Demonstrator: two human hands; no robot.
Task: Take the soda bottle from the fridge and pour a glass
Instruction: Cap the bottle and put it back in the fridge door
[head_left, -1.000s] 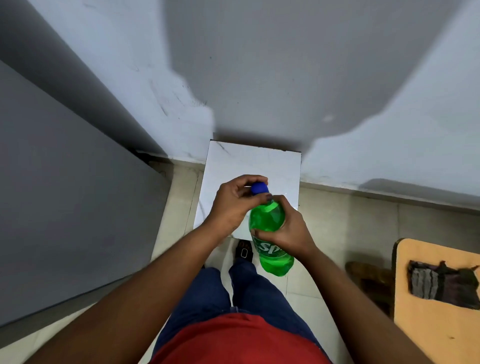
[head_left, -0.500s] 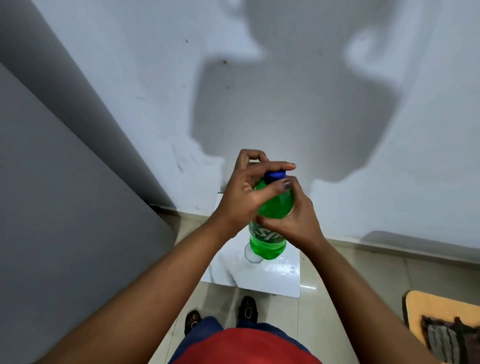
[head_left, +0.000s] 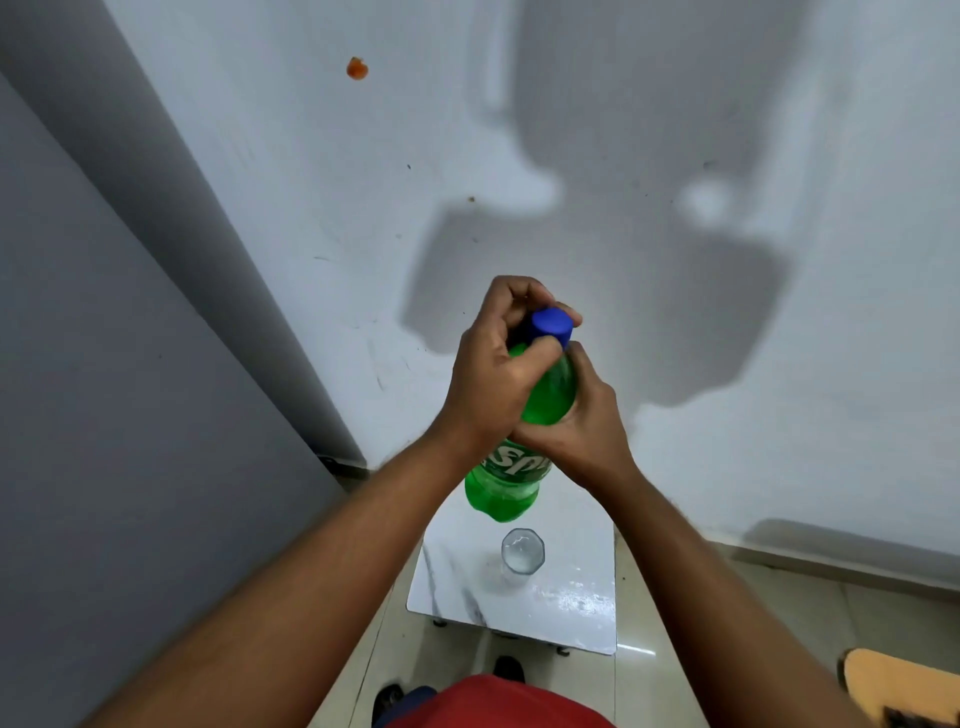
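Note:
A green soda bottle (head_left: 506, 486) with a blue cap (head_left: 551, 323) is held upright in the air in front of me. My left hand (head_left: 493, 374) wraps over the neck with its fingers closed around the cap. My right hand (head_left: 584, 426) grips the bottle's upper body from the right side. Below the bottle an empty clear glass (head_left: 522, 551) stands on a small white marble-look table (head_left: 571, 603). The bottle's middle is hidden by my hands.
A grey surface (head_left: 130, 467) rises close on the left, and a white wall (head_left: 675, 156) stands behind the table. At the lower right, the corner of an orange wooden table (head_left: 893, 680) shows. Glossy floor tiles (head_left: 727, 623) surround the small table.
The view has tilted up and the glass has come into sight below the bottle. Both hands have stayed on the bottle, and my left fingers have shifted around the cap.

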